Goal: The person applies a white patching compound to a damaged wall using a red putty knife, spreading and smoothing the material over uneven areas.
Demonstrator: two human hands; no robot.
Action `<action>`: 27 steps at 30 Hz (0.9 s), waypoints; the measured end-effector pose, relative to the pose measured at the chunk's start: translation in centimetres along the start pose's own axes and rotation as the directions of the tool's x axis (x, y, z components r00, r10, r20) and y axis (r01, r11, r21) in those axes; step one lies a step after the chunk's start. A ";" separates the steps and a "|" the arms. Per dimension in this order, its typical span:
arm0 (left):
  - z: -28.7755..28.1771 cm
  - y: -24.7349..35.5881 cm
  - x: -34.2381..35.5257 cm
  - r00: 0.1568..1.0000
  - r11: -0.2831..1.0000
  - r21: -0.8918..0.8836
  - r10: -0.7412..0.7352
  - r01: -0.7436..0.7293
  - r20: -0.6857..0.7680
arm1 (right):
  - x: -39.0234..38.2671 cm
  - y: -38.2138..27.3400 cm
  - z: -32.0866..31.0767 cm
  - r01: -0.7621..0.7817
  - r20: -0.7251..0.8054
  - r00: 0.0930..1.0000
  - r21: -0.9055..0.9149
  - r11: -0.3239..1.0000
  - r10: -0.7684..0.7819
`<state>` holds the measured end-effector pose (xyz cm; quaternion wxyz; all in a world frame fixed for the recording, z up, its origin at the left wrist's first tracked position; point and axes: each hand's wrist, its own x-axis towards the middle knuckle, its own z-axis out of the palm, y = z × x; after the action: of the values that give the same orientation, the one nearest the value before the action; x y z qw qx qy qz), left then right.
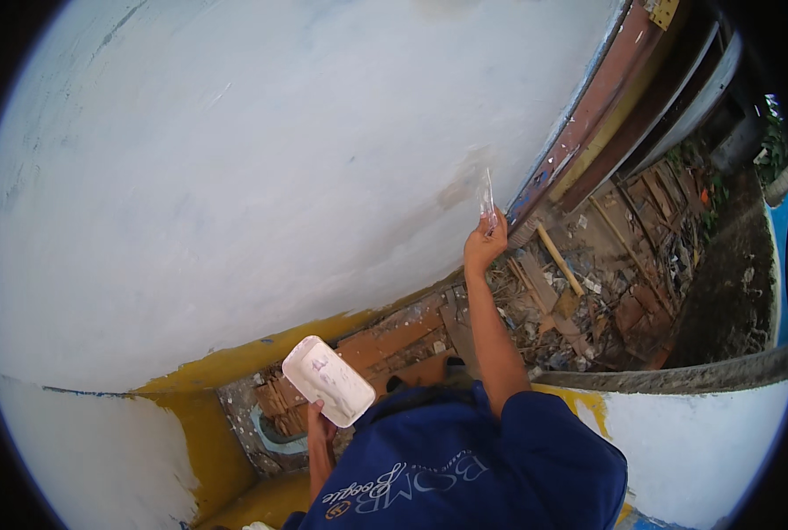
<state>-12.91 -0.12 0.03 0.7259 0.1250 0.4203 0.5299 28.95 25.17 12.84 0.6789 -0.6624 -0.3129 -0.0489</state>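
Observation:
My left hand (320, 420) grips a white rectangular plastic tub (290, 364) by its lower side, tilted so its inside shows. A whitish paste is smeared over the tub's bottom. With my right arm stretched out, my right hand (485, 246) is closed around a putty knife (486, 191), its pale blade pointing up along the white wall (235, 177). The blade is beside a brownish-grey patch (461, 184) near the wall's right edge. Whether the blade touches the wall I cannot tell.
A worn wooden frame (579, 124) borders the wall on the right. Beyond it lie broken boards and rubble (623, 265) and a bamboo pole (559, 259). A yellow band (235, 360) runs along the wall's foot. Planks (394, 334) cover the floor around my feet.

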 end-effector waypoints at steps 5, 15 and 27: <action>0.7 -0.1 0.2 0.997 1.000 -0.025 -0.018 0.020 0.075 | -1.3 0.1 1.5 0.025 0.075 0.997 0.031 0.999 -0.027; 4.2 0.0 1.9 0.994 1.000 0.026 0.007 -0.010 0.106 | -11.0 -1.3 -4.8 -0.210 0.615 0.780 0.080 0.974 0.117; 18.5 2.0 3.8 0.939 0.977 0.202 -0.005 -0.068 0.344 | -6.2 -13.8 -11.1 -0.174 0.949 0.269 -0.123 0.977 0.167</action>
<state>-0.20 8.86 10.87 0.7618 0.2981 0.3395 0.4642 21.33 11.01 22.62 0.3616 -0.5882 -0.5824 0.4290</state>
